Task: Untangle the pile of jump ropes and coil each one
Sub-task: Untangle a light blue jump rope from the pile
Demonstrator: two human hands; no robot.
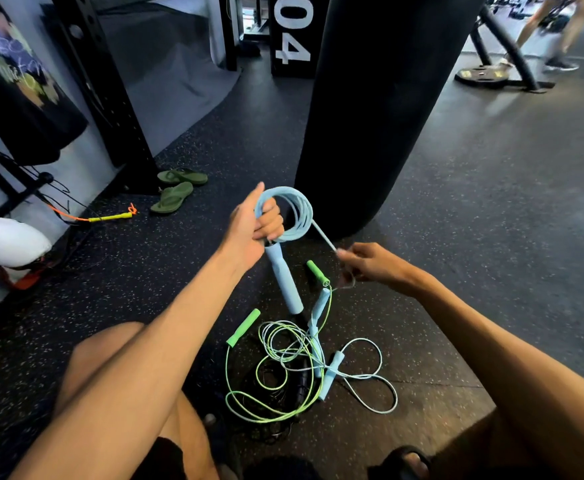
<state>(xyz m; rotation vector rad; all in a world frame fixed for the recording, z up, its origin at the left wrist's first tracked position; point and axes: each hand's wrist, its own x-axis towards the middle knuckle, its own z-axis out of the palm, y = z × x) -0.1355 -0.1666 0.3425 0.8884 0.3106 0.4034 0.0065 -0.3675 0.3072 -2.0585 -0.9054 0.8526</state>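
- The left hand is raised over the floor. Its fingers are curled through the pale blue coil and clamp the loops against the palm, with the thumb pointing up along the coil's near edge.
- One blue handle hangs from under that fist, its long axis pointing down and a little to the right.
- A strand leaves the coil's lower right and runs straight, down and right, to the right hand. The fingertips are pressed together and pinch it, though blur hides exactly which ones.
- So the loose rope lies to the right of the coil and below it. The right hand is the nearer one to feed it, and the left only has to hold the ring open.
- The next loop, I judge, means carrying the strand up and left, over the top of the coil and into the left fingers.
- Below the right hand a second blue handle hangs just beside a green handle – I cannot tell whether they touch.
- The pile lies on the floor between the knees, with green, pale blue and black ropes crossing one another, not yet sorted.
- A black bag hangs just behind the coil.
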